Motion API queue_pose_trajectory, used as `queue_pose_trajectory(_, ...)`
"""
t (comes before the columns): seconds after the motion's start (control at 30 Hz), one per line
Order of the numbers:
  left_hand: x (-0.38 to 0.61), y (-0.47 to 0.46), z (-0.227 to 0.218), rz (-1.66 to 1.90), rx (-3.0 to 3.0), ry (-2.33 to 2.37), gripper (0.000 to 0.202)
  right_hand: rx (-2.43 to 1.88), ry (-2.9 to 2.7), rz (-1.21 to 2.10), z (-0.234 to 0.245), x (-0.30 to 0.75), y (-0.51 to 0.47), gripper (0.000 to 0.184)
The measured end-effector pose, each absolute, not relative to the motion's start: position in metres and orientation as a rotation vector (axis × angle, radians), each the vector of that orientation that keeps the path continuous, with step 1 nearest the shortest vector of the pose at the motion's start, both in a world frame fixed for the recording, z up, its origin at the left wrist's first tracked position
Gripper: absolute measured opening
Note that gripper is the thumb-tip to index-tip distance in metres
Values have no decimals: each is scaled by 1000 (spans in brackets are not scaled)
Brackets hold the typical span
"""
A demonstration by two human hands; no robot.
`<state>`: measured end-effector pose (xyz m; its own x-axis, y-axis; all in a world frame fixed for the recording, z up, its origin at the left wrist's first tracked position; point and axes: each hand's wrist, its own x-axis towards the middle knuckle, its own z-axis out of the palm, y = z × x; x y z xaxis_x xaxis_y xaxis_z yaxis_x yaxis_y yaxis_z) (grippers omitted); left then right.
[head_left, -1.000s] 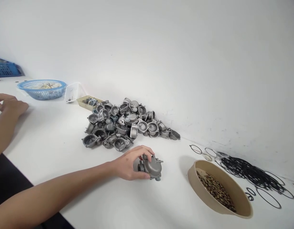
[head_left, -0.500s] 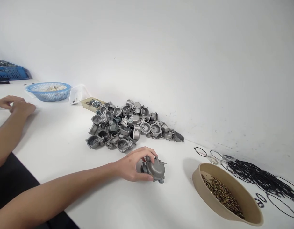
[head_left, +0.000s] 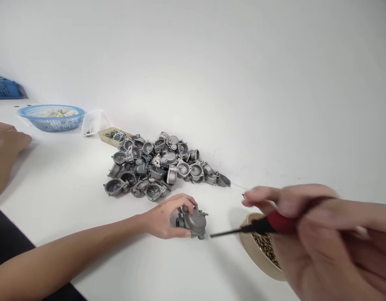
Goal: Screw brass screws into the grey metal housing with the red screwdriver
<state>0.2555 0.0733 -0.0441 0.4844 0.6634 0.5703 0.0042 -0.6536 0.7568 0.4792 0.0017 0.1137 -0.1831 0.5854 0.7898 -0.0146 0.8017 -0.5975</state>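
My left hand [head_left: 163, 217] rests on the white table [head_left: 70, 188] with its fingers closed round a grey cast-metal housing [head_left: 195, 222], dome side up. My right hand [head_left: 321, 238] is close to the camera at the right, blurred, and grips a red-handled screwdriver [head_left: 276, 225]. Its thin dark shaft points left, with the tip a short way right of the housing and apart from it. The hand hides much of a tan bowl [head_left: 251, 251] of small brass screws.
A pile of similar grey housings [head_left: 155, 167] lies against the wall. Further left stand a tan tray [head_left: 109, 134], a clear box [head_left: 92, 123], a blue basket [head_left: 50, 117] and a blue crate [head_left: 4, 90]. Another person's hand [head_left: 7, 140] rests at the far left.
My right hand has come into view from the right with the screwdriver, covering the bowl and the black rubber rings. My left hand still holds the housing in place.
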Motion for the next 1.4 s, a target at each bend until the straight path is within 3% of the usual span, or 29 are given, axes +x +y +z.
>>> queue_pose_trajectory(0.4,257,69,-44,1197,2009,527,38,-417,-1708,876,84,450,48,14)
queue_pose_trajectory(1.4,257,67,-39,1171,2013,545,38,-440,-1906,869,82,448,37,25)
